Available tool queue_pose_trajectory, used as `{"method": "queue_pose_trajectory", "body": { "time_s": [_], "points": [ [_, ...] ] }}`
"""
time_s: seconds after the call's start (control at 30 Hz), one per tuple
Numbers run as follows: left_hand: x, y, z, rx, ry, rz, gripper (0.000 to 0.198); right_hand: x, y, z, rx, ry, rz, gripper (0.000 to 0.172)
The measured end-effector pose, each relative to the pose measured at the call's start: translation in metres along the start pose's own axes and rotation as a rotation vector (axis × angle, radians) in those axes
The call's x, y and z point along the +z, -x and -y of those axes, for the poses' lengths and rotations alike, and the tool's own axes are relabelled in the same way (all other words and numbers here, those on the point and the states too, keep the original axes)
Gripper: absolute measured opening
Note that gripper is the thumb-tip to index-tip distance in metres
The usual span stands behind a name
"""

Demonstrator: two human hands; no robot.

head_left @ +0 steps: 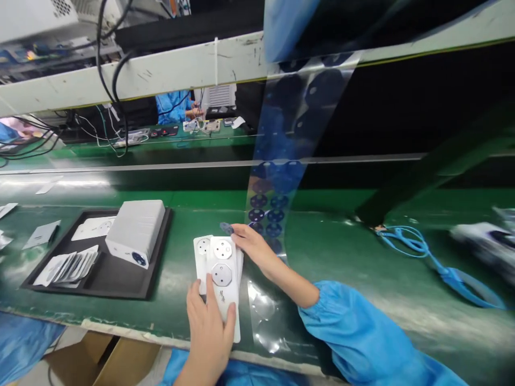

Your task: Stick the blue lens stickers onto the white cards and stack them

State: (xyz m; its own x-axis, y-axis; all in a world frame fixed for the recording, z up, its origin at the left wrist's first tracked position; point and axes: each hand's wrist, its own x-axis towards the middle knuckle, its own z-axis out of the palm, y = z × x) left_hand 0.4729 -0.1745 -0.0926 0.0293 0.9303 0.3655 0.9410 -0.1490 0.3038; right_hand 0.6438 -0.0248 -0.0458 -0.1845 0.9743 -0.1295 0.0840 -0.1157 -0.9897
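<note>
**White socket plates (222,268) on the counter (314,252)**
My left hand (209,338) grips them; my right hand (251,245) pinches a small blue sticker (226,228). Left of the plates, a black tray (120,284) holds a white box (134,233) and paper packets (68,268).

From where I stand, the small dark blue piece (226,228) at the fingertips of the right hand (253,249) is too small to make out. The left hand (209,338) hides the lower part of the white plastic socket plates (222,268). A blurred white-and-dark object (486,244) runs off the right edge, and a brown cardboard box (108,364) is cut off below.
</note>
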Motion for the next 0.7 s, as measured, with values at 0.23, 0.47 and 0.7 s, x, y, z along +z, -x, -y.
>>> {"method": "queue_pose_trajectory", "body": {
  "time_s": [0.23,0.47,0.7],
  "points": [
    [-0.022,-0.058,0.039,0.546,0.096,-0.053,0.041,-0.029,0.011,0.009,0.056,-0.307,-0.074,0.042],
    [-0.008,-0.08,0.049,1.003,0.58,-0.161,0.019,-0.023,0.015,-0.002,0.073,-0.342,-0.112,0.037],
    [-0.008,-0.09,0.051,0.7,0.595,-0.002,0.007,-0.018,0.022,0.001,0.022,-0.251,-0.088,0.033]
  ]
}}
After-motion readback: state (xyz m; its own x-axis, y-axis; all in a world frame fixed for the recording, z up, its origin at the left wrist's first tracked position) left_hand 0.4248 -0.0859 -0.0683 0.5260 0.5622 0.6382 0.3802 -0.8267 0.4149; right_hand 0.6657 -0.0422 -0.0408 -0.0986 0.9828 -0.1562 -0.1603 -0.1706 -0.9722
